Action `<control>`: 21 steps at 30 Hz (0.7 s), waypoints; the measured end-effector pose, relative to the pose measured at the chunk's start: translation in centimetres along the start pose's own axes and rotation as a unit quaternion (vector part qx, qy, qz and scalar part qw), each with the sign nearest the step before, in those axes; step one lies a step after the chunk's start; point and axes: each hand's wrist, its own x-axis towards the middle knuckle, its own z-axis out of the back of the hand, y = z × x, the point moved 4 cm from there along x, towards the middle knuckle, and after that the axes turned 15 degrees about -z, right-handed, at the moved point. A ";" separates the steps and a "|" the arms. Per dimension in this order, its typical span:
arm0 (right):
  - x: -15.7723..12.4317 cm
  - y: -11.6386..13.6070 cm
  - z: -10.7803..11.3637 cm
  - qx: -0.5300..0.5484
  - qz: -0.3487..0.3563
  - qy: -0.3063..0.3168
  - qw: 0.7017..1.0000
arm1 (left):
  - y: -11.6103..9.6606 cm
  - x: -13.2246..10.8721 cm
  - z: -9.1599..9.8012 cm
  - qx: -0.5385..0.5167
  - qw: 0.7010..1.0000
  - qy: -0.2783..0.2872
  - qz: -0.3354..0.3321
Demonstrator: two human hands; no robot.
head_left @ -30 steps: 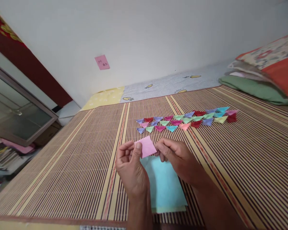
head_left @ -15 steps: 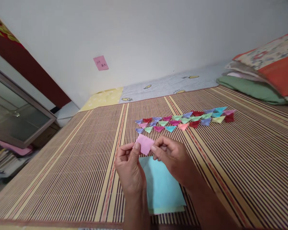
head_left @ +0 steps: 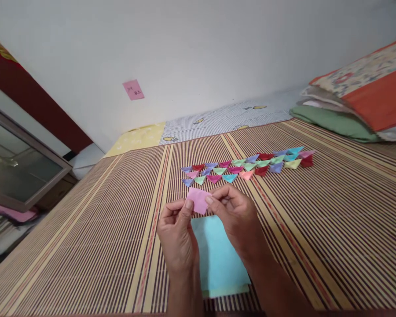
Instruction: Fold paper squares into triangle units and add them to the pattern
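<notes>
Pink paper slip (head_left: 199,200): likely very light, thin, bendable, easily creased; best taken by opposite edges between thumb and fingers. Appearance: pale, plain, flat, roughly four-sided. Location: in both hands, over striped slatted mat (head_left: 95,229), in view between turquoise sheet (head_left: 221,257) and rows of folded paper triangles (head_left: 230,178). Left hand (head_left: 178,231): grip pinched on slip's left side, thumb uppermost. Right hand (head_left: 238,218): grip pinched on right side.

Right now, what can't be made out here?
All head view:
Small pink paper: parts covered by left hand, right hand.
Rectangular pink paper wall note: writing too small, blurred.
Pale-green paper sheet: mostly hidden under light-blue paper sheet.
Orange floral fabric bedding: cut off by right edge.
</notes>
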 end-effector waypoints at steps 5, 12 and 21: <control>-0.2 0.1 0.0 0.003 0.004 -0.014 1.000 | 0.7 0.0 -0.2 -0.033 0.992 0.056 0.109; -0.1 0.4 -0.1 0.032 0.003 -0.025 0.999 | 0.4 -0.1 -0.1 0.002 0.994 0.076 0.074; -0.1 1.0 0.0 -0.004 -0.023 0.000 1.000 | -0.5 -0.2 -0.2 0.072 0.993 0.089 -0.030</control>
